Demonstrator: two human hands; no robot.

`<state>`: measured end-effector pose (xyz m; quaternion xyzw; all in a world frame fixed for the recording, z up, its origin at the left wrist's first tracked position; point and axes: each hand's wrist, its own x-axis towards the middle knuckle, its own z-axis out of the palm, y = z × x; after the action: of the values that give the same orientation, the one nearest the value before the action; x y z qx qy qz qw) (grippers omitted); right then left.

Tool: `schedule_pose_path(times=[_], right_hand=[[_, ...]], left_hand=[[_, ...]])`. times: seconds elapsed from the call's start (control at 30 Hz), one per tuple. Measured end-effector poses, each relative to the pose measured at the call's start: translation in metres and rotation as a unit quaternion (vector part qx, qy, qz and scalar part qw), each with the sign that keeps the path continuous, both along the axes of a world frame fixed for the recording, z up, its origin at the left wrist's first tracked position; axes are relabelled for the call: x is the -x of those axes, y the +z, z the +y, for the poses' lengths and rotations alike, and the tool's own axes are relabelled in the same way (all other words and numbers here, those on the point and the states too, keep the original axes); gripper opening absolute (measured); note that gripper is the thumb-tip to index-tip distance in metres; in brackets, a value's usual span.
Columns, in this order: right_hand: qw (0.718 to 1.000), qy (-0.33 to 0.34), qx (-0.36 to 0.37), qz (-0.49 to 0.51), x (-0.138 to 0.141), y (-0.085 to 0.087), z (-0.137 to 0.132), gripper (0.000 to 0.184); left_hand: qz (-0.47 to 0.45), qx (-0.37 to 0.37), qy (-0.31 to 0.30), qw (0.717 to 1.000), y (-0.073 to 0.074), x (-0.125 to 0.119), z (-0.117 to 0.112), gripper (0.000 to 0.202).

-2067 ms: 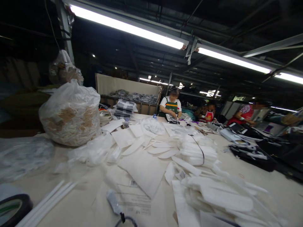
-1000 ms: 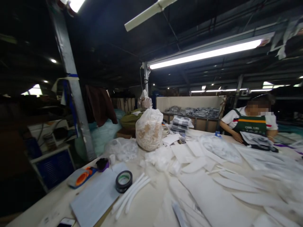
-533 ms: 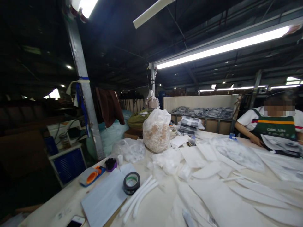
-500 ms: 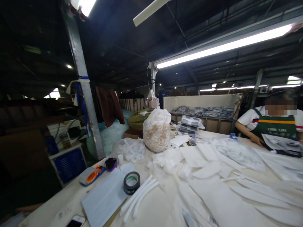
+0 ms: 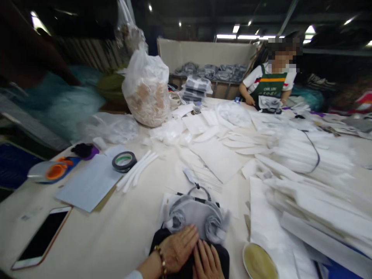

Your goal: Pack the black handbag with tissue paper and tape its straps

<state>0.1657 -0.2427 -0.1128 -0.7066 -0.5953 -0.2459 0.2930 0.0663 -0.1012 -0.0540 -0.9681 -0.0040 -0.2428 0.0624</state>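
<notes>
A black bag (image 5: pixel 162 234), with a loop handle at its far end, lies on the table in front of me. Pale, translucent wrapping (image 5: pixel 193 211) covers its upper part, and two rolled, wrapped straps sit on either side. My left hand (image 5: pixel 178 248), with a beaded bracelet at the wrist, rests flat on the bag with its fingers stretched out. Close beside it, my right hand (image 5: pixel 207 260) also lies flat on the bag, fingers extended. A small tag (image 5: pixel 189 175) is by the handle.
On the left are a phone (image 5: pixel 43 238), a grey sheet (image 5: pixel 87 186), a black tape roll (image 5: pixel 124 161) and an orange-centred tape dispenser (image 5: pixel 56 170). White strips and sheets (image 5: pixel 322 197) cover the right. A shallow dish (image 5: pixel 259 260) stands near my right hand. Across the table is a co-worker (image 5: pixel 271 83).
My view has swung down and to the right. Both my hands and the black bag now show at the bottom; none of them was visible half a second ago.
</notes>
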Motion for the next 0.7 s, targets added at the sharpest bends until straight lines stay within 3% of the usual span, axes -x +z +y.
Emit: schedule_pose_path(times=[0.1, 0.2, 0.33, 0.47, 0.6, 0.7], right_hand=[[0.996, 0.044, 0.063, -0.039, -0.007, -0.001, -0.001, 0.033], [0.997, 0.045, 0.051, -0.025, -0.008, 0.004, 0.002, 0.031], [0.999, 0.044, -0.011, 0.008, -0.004, 0.004, 0.006, 0.025], [0.999, 0.029, -0.021, 0.026, -0.002, 0.006, 0.009, 0.026], [1.0, 0.01, -0.002, 0.025, -0.004, 0.011, 0.009, 0.03], [0.999, 0.013, 0.018, -0.028, -0.009, 0.009, 0.005, 0.032]], left_hand=[[0.11, 0.09, -0.008, 0.99, -0.009, 0.001, -0.006, 0.049], [0.079, 0.126, 0.031, 0.988, -0.015, -0.012, -0.011, 0.055], [0.02, 0.15, 0.142, 0.978, -0.019, -0.053, -0.014, 0.057], [0.071, 0.152, 0.241, 0.956, -0.015, -0.091, -0.001, 0.049], [0.114, 0.175, 0.239, 0.948, -0.005, -0.106, 0.014, 0.036], [0.135, 0.197, 0.236, 0.942, 0.002, -0.111, 0.02, 0.028]])
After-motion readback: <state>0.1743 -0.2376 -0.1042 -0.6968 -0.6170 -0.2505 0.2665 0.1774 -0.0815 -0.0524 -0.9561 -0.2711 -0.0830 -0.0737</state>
